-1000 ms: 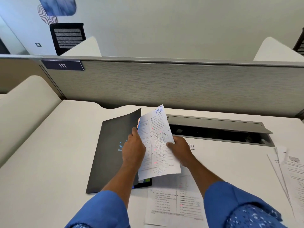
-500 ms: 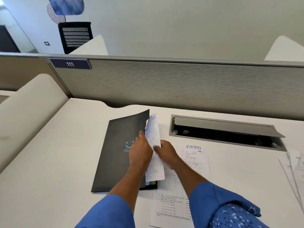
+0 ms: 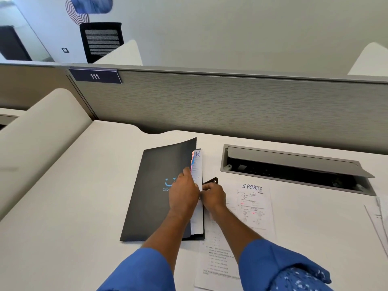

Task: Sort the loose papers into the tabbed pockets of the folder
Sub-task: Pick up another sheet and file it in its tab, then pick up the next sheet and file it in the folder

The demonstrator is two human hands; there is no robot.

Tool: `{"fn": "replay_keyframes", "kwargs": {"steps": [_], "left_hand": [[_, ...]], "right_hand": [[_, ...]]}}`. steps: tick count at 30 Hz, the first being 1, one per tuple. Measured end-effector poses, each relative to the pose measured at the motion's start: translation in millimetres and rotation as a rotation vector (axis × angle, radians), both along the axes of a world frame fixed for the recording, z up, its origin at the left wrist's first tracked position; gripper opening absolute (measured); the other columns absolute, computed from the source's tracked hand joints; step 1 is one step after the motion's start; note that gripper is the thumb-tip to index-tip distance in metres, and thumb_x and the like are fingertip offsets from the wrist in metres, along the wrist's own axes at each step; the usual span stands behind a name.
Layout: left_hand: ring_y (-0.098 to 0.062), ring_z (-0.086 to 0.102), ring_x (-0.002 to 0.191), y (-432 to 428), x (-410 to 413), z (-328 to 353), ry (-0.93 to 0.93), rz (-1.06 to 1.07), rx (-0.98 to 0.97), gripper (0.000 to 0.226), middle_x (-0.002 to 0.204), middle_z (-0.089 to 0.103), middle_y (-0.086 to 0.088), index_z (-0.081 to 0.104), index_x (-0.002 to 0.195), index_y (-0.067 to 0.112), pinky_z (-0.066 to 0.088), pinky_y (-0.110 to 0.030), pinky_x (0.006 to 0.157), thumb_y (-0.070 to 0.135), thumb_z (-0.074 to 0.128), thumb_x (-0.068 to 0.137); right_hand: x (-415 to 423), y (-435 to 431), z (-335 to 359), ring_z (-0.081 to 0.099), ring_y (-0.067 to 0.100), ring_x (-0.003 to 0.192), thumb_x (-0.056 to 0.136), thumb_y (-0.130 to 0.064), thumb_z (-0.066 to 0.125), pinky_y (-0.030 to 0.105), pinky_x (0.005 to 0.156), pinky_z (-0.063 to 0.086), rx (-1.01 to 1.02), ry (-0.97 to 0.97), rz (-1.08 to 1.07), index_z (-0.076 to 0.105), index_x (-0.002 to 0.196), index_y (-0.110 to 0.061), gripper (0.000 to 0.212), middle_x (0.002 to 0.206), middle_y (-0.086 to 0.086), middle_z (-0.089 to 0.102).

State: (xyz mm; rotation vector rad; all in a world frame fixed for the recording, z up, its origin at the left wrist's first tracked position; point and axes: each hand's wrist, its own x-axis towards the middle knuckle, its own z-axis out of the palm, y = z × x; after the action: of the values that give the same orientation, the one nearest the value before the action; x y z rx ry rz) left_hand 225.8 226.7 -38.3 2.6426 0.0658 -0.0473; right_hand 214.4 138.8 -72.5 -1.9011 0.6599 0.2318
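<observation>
- Your left hand [image 3: 184, 195] grips the right edge of the black folder [image 3: 155, 198]'s front cover, with the fingers curled over it and the cover lifted a little.
- Your right hand [image 3: 213, 196] pinches the right edge of a white sheet [image 3: 197, 164] around mid-length. A blue "R" shows at its far end.
- The sheet sits nearly all inside the folder, just right of the coloured tabs [image 3: 192, 162]. Only a narrow strip shows, and I can't tell which pocket.
- The folder lies on the desk [image 3: 63, 206], centre-left.
- The SPORTS page [image 3: 252, 206] lies flat just right of your right hand.
- Another printed page [image 3: 218, 263] lies near, partly under your right forearm.
- More papers [image 3: 380, 219] lie at the desk's right edge.
- An open cable tray [image 3: 294, 162] sits far right of the folder.
</observation>
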Motion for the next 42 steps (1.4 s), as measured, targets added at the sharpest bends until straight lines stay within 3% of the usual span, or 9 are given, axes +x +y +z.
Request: {"fn": "replay_keyframes", "kwargs": {"steps": [2,6,10,17,27,32,36,39,42], "left_hand": [[-0.029,0.062,0.095,0.2,0.0,0.0,0.01,0.004,-0.012,0.025,0.113,0.062,-0.01,0.046,0.112,0.014,0.053,-0.037,0.07,0.011,0.049,0.087],[-0.029,0.062,0.096,1.9,1.3,-0.4,0.003,0.005,-0.011,0.027,0.114,0.062,-0.009,0.045,0.113,0.015,0.054,-0.038,0.073,0.01,0.05,0.086],[-0.027,0.062,0.097,3.3,0.9,-3.5,-0.004,-0.01,-0.002,0.026,0.117,0.061,-0.008,0.045,0.115,0.016,0.056,-0.038,0.075,0.014,0.05,0.09],[-0.026,0.063,0.097,1.6,0.6,-4.6,-0.019,-0.01,-0.003,0.028,0.117,0.062,-0.009,0.046,0.119,0.015,0.051,-0.034,0.072,0.012,0.048,0.091],[-0.027,0.063,0.094,1.4,-1.9,-9.6,-0.005,-0.02,0.066,0.028,0.117,0.059,-0.01,0.045,0.118,0.014,0.046,-0.031,0.065,0.015,0.052,0.091],[-0.029,0.061,0.101,-3.9,-7.0,-15.2,0.053,-0.04,0.151,0.025,0.117,0.059,-0.009,0.048,0.115,0.012,0.051,-0.038,0.077,0.011,0.048,0.091],[-0.029,0.056,0.108,-18.6,-13.6,-12.9,0.081,-0.072,0.094,0.033,0.121,0.056,-0.01,0.047,0.123,0.012,0.049,-0.04,0.086,0.013,0.046,0.089],[-0.027,0.051,0.115,-36.2,-22.0,-6.0,0.042,-0.145,0.045,0.039,0.127,0.053,-0.008,0.047,0.129,0.013,0.046,-0.038,0.09,0.017,0.048,0.09],[-0.024,0.048,0.118,-53.3,-36.9,-0.5,-0.007,-0.2,0.016,0.04,0.128,0.049,-0.007,0.046,0.13,0.012,0.047,-0.035,0.088,0.017,0.049,0.09]], "right_hand": [[0.4,5.8,-0.8,0.06,0.019,0.074,0.085,-0.005,0.061,0.026,0.057,0.046,0.038,-0.008,-0.001,0.07,0.078,-0.012,0.013,0.08,0.005,0.07],[0.2,9.7,-4.6,0.066,0.025,0.084,0.093,-0.015,0.058,0.039,0.074,0.056,0.077,-0.009,0.039,0.073,0.089,-0.009,0.017,0.09,0.008,0.074],[-3.0,7.4,-7.8,0.068,0.022,0.094,0.093,-0.017,0.061,0.037,0.083,0.058,0.006,-0.02,0.0,0.075,0.102,-0.013,0.017,0.101,0.003,0.075],[-2.6,8.6,-4.0,0.07,0.022,0.086,0.092,-0.02,0.062,0.036,0.079,0.059,-0.016,-0.07,0.052,0.077,0.094,-0.015,0.016,0.094,0.005,0.077],[-4.7,-3.6,-7.1,0.072,0.027,0.09,0.091,-0.008,0.057,0.043,0.083,0.06,0.062,-0.064,0.095,0.076,0.104,-0.015,0.025,0.097,0.009,0.077],[-18.8,-28.5,-4.9,0.07,0.032,0.093,0.085,-0.005,0.06,0.047,0.089,0.058,0.066,-0.027,0.015,0.071,0.116,-0.006,0.033,0.104,0.016,0.073],[-31.0,-59.6,6.5,0.068,0.029,0.108,0.086,-0.012,0.064,0.041,0.098,0.053,-0.021,-0.034,-0.002,0.07,0.116,-0.008,0.031,0.116,0.012,0.072],[-44.3,-79.8,15.6,0.065,0.023,0.111,0.087,-0.014,0.064,0.026,0.096,0.048,-0.103,-0.049,-0.062,0.07,0.116,-0.01,0.03,0.121,0.006,0.07],[-61.7,-94.7,19.8,0.062,0.026,0.118,0.09,-0.018,0.064,0.031,0.1,0.047,-0.232,-0.064,-0.125,0.065,0.124,-0.008,0.035,0.127,0.01,0.067]]}}
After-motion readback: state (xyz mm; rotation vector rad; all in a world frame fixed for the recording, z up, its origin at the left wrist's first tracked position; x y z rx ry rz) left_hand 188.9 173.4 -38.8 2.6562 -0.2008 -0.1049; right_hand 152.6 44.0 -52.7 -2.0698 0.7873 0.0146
